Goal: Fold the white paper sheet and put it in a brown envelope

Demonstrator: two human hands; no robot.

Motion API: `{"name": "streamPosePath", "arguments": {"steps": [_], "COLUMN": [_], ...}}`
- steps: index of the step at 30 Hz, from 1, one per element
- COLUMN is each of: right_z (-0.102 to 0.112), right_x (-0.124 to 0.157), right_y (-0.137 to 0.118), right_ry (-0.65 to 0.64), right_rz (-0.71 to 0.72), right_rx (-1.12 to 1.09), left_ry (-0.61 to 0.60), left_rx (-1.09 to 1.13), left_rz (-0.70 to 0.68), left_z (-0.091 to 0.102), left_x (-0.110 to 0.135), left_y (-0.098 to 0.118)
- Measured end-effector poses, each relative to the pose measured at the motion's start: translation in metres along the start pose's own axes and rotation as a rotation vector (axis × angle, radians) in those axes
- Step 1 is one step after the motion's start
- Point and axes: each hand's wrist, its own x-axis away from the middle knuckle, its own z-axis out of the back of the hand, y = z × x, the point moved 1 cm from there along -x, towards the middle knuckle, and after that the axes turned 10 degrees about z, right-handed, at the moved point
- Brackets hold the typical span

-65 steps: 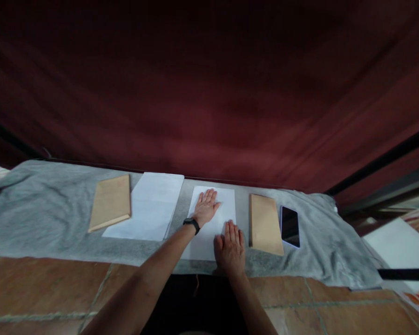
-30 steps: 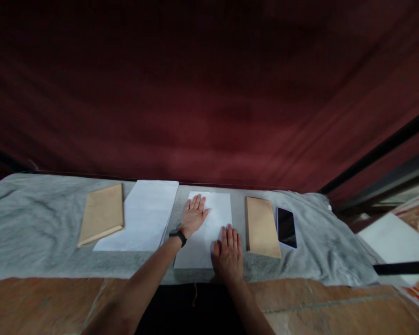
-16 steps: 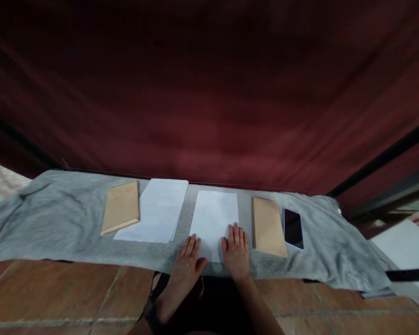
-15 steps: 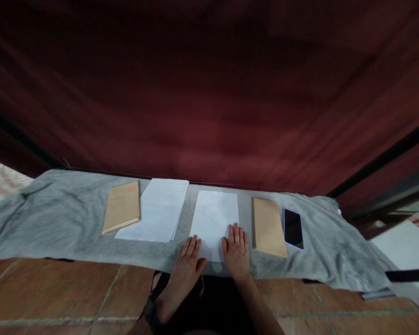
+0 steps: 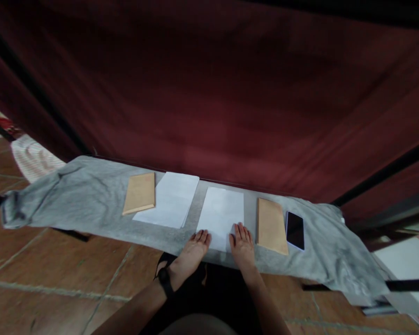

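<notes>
A single white sheet (image 5: 220, 213) lies in the middle of a grey cloth (image 5: 84, 200) that covers a low table. My left hand (image 5: 192, 253), with a black band on its wrist, rests flat and open at the sheet's near left corner. My right hand (image 5: 242, 245) lies flat and open on the sheet's near right corner. Neither hand holds anything.
Left of the sheet lie a stack of white paper (image 5: 170, 204) and a tan envelope stack (image 5: 139, 192). To the right sit another tan envelope stack (image 5: 271, 224) and a black phone (image 5: 295, 229). A dark red curtain (image 5: 212, 93) hangs behind; the floor is terracotta tile (image 5: 49, 270).
My left hand slid from the far part of the sheet back to its near left corner. My right hand stayed at the near right corner. The view pulled back and swung left.
</notes>
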Motion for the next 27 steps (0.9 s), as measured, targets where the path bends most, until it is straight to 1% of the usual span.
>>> {"name": "streamPosePath", "arguments": {"steps": [4, 6, 8, 11, 14, 17, 19, 21, 22, 24, 26, 27], "right_z": [0.006, 0.012, 0.02, 0.036, 0.05, 0.057, 0.056, 0.052, 0.049, 0.043, 0.038, 0.035], "right_x": [0.007, 0.012, 0.021, 0.037, 0.047, 0.041, 0.029, 0.014, 0.006, -0.01, -0.023, -0.029], "right_y": [0.006, 0.011, 0.017, 0.024, 0.025, 0.02, 0.015, 0.012, 0.011, 0.012, 0.015, 0.016], "right_ry": [0.01, 0.007, -0.011, -0.054, -0.048, -0.019, -0.006, 0.021, 0.047, 0.06, 0.079, 0.079], "right_rz": [0.014, 0.01, -0.023, -0.114, -0.182, -0.214, -0.267, -0.368, -0.427, -0.472, -0.498, -0.496], "right_rx": [-0.077, -0.169, -0.303, -0.524, -0.674, -0.762, -0.787, -0.771, -0.755, -0.741, -0.696, -0.675], "left_ry": [-0.001, 0.017, 0.053, 0.143, 0.214, 0.218, 0.266, 0.355, 0.384, 0.42, 0.391, 0.353], "left_rx": [0.038, 0.085, 0.165, 0.379, 0.642, 0.833, 0.906, 0.962, 0.995, 1.091, 1.127, 1.106], "left_rz": [0.028, 0.063, 0.087, 0.071, 0.071, 0.07, 0.102, 0.2, 0.26, 0.355, 0.414, 0.42], "left_z": [0.016, 0.023, 0.029, 0.036, 0.049, 0.065, 0.071, 0.069, 0.064, 0.048, 0.029, 0.021], "left_x": [-0.001, 0.0, 0.003, 0.013, 0.02, 0.015, 0.004, -0.011, -0.019, -0.034, -0.046, -0.05], "left_y": [0.0, -0.005, -0.013, -0.025, -0.033, -0.036, -0.037, -0.04, -0.041, -0.046, -0.049, -0.05]}}
